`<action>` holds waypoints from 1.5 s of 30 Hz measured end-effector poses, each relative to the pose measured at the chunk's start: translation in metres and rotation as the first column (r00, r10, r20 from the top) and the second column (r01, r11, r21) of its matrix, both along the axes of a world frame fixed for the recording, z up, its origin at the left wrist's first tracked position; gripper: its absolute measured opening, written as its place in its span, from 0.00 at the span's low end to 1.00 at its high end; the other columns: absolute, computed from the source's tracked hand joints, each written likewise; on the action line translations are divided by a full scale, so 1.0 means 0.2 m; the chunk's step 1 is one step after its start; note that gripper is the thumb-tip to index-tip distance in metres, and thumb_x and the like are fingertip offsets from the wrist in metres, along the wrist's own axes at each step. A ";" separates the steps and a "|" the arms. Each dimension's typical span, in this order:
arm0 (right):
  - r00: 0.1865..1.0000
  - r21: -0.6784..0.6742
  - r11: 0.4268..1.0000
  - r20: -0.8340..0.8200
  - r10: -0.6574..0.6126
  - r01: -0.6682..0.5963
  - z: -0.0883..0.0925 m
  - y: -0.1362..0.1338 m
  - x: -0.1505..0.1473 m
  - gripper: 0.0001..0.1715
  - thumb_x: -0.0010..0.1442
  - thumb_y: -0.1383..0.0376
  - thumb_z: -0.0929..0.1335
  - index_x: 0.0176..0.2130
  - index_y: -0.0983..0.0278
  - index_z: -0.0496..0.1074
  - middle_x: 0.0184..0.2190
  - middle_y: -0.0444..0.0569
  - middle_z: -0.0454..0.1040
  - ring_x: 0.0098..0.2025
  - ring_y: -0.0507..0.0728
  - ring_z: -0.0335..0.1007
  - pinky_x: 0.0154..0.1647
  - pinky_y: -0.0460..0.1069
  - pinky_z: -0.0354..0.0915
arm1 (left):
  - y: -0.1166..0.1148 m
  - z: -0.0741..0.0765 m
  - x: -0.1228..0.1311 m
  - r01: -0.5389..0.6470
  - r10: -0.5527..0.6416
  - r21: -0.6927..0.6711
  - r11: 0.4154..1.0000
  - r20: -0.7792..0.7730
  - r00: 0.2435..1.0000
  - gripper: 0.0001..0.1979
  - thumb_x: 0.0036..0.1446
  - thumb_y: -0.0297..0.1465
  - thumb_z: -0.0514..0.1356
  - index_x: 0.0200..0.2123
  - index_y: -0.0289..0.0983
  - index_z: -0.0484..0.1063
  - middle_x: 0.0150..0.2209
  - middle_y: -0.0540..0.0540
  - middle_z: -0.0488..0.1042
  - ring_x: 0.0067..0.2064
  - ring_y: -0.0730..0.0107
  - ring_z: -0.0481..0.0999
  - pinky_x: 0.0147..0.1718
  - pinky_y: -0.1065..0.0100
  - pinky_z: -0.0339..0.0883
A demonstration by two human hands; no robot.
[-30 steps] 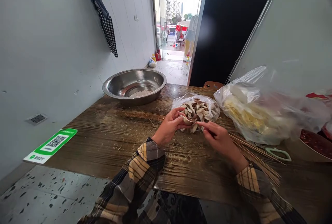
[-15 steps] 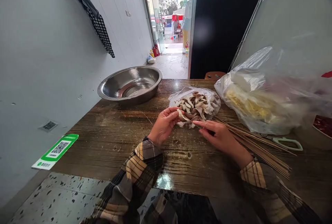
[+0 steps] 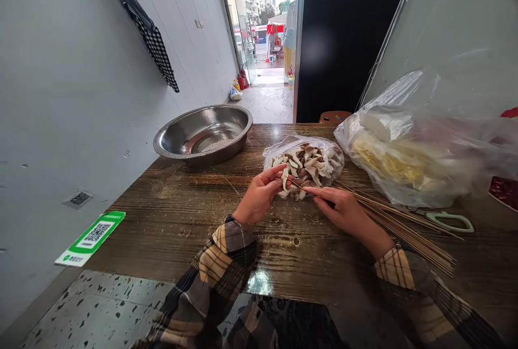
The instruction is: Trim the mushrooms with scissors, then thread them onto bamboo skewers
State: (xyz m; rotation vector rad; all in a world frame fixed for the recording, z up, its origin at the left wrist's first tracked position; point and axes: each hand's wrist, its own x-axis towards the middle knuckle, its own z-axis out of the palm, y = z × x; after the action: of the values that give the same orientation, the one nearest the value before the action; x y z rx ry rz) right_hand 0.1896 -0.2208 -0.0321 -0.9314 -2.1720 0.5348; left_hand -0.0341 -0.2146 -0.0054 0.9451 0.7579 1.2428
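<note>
mushroom piece (image 3: pixel 285 180): pinched in left hand (image 3: pixel 259 196), before the plastic bag (image 3: pixel 277 150) of mushrooms | thin stick (image 3: pixel 298 185): pinched in right hand (image 3: pixel 342 210), tip unclear | risk: tip could skid and prick left hand; off-centre push might split soft flesh | loose skewers (image 3: pixel 408 234) by right wrist: a nudge could scatter them across worktop (image 3: pixel 182 230)

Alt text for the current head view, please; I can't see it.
The left hand pinches a mushroom piece and the right hand holds a skewer toward it, above a table. Just beyond is a bag of mushrooms, with a metal basin to its left and more skewers lying rightward.
</note>
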 end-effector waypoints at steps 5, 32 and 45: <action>1.000 -0.007 1.000 -0.022 -0.014 0.014 0.01 -0.01 0.00 0.20 0.64 0.67 0.62 0.54 0.59 0.72 0.48 0.48 0.78 0.47 0.56 0.76 0.48 0.51 0.69 | 0.01 -0.02 -0.01 -0.113 0.114 0.021 0.993 -0.063 0.991 0.17 0.44 0.30 0.70 0.39 0.34 0.76 0.35 0.45 0.78 0.34 0.72 0.75 0.34 0.72 0.66; 0.996 0.015 0.997 -0.047 -0.074 0.075 -0.02 -0.03 -0.05 0.20 0.63 0.67 0.62 0.52 0.59 0.74 0.46 0.49 0.79 0.45 0.57 0.77 0.46 0.52 0.72 | 0.01 -0.04 0.03 -0.306 0.375 0.253 0.918 -0.297 0.878 0.25 0.46 0.30 0.68 0.47 0.35 0.65 0.30 0.51 0.73 0.30 0.76 0.71 0.31 0.73 0.62; 0.992 0.023 0.994 -0.082 -0.100 0.102 -0.02 -0.03 -0.07 0.18 0.63 0.67 0.63 0.51 0.60 0.74 0.44 0.49 0.80 0.43 0.57 0.77 0.45 0.51 0.71 | -0.04 -0.05 0.11 -0.156 0.221 0.224 0.962 -0.305 0.926 0.33 0.48 0.29 0.68 0.56 0.35 0.58 0.30 0.52 0.73 0.33 0.74 0.71 0.37 0.70 0.63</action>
State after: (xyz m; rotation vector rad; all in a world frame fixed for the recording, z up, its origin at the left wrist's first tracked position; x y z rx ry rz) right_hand 0.1758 -0.2277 -0.0354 -0.9826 -2.0427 0.4844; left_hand -0.0121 -0.2232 -0.0158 1.2862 1.0216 1.3639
